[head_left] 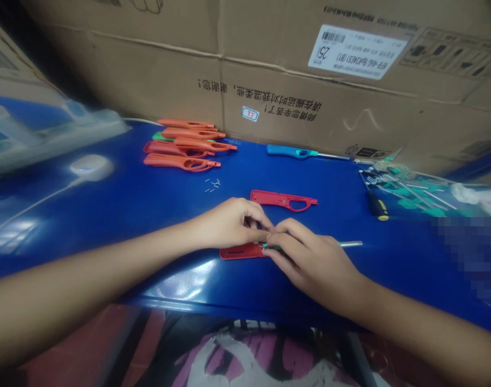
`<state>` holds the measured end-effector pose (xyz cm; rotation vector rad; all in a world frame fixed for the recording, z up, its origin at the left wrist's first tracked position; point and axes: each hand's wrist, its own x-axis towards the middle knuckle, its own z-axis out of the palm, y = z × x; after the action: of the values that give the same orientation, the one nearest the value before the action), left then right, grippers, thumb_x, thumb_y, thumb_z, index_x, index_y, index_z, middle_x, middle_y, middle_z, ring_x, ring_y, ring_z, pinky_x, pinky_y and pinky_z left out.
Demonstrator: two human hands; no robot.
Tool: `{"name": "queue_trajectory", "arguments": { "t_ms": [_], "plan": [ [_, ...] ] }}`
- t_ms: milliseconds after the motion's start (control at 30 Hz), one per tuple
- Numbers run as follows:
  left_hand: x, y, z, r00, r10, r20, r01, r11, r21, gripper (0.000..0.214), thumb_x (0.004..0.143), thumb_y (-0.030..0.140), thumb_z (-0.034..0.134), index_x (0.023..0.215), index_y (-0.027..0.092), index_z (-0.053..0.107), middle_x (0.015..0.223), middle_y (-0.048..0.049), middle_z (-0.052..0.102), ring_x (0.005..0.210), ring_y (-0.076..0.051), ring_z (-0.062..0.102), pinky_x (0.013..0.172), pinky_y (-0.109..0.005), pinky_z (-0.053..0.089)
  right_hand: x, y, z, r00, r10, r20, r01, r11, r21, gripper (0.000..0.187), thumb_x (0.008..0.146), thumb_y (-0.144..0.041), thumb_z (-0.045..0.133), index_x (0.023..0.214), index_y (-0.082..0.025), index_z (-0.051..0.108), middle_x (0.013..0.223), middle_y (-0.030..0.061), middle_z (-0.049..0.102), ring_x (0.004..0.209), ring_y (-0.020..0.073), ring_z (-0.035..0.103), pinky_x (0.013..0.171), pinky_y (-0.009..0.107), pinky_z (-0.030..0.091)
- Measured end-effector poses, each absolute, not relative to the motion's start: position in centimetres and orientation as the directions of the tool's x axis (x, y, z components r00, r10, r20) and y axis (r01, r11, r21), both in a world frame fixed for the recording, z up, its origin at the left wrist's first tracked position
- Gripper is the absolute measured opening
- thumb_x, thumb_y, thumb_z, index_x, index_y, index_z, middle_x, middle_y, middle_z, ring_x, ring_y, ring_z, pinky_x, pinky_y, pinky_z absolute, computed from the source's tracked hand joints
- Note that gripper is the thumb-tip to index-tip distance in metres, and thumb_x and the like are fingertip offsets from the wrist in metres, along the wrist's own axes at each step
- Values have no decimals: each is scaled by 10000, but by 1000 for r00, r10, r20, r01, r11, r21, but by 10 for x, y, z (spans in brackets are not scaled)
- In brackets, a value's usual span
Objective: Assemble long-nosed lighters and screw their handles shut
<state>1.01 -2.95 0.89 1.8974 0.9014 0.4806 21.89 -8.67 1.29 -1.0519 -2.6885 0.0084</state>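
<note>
My left hand [233,223] bends its fingers into a pinch at the middle of a red lighter handle half [241,251], its fingertips meeting those of my right hand. Whatever the left fingertips hold is hidden. My right hand [310,258] closes over a green lighter insert with a metal tube [351,244], pressed against the red half; the tube sticks out to the right beneath the hand. Just beyond the hands lies a second red handle half [283,200], inner side up. Several tiny metal screws or pins [212,185] are scattered farther left.
Several orange and red lighter handles [183,161] are piled at the back. A blue lighter [291,152] lies by the cardboard box [168,80]. On the right are a screwdriver [377,207] and green lighter inserts [420,191]. A white round object [91,167] with a cord sits left on the blue table [108,215].
</note>
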Motion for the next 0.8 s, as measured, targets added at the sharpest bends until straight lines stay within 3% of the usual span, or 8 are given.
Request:
{"name": "queue_trajectory", "arguments": {
  "t_ms": [200, 300, 467, 667, 800],
  "plan": [
    [8, -30, 9, 668, 744, -16, 357, -303, 883, 151, 849, 187, 690, 957, 169, 794, 904, -40, 733, 803, -141, 658, 720, -240, 492, 227, -85, 27, -650, 749, 129, 705, 657, -267, 100, 952, -249, 556, 1033, -219, 607, 1018, 14, 619, 665, 124, 566, 545, 267, 384],
    [7, -30, 10, 676, 737, 4, 348, -324, 879, 153, 860, 214, 696, 971, 183, 795, 916, -35, 732, 752, -118, 642, 682, -228, 479, 235, -81, 36, -614, 787, 51, 725, 589, -357, 152, 874, -218, 640, 1018, -215, 592, 1004, 5, 593, 643, 108, 511, 552, 258, 392],
    [8, -31, 13, 674, 739, -12, 362, -316, 877, 148, 858, 266, 712, 933, 167, 794, 892, -37, 711, 697, -97, 604, 641, -214, 467, 245, -75, 43, -611, 782, -120, 732, 501, -462, 41, 901, -175, 608, 929, -205, 608, 988, 2, 572, 676, 93, 505, 603, 243, 408],
    [9, -34, 16, 686, 727, -38, 408, -341, 847, 319, 719, 391, 844, 963, 194, 784, 899, -22, 663, 741, -116, 582, 637, -221, 466, 244, -74, 41, -605, 789, -110, 704, 465, -537, 23, 896, -180, 626, 904, -200, 637, 953, -1, 584, 669, 89, 497, 618, 245, 402],
    [8, -34, 15, 699, 715, -11, 416, -394, 820, 245, 760, 348, 816, 956, 204, 784, 908, -22, 654, 740, -113, 580, 644, -222, 471, 244, -73, 39, -627, 773, -97, 690, 493, -530, 32, 887, -164, 631, 896, -191, 645, 934, 1, 588, 650, 86, 477, 621, 246, 391]
  ]
}}
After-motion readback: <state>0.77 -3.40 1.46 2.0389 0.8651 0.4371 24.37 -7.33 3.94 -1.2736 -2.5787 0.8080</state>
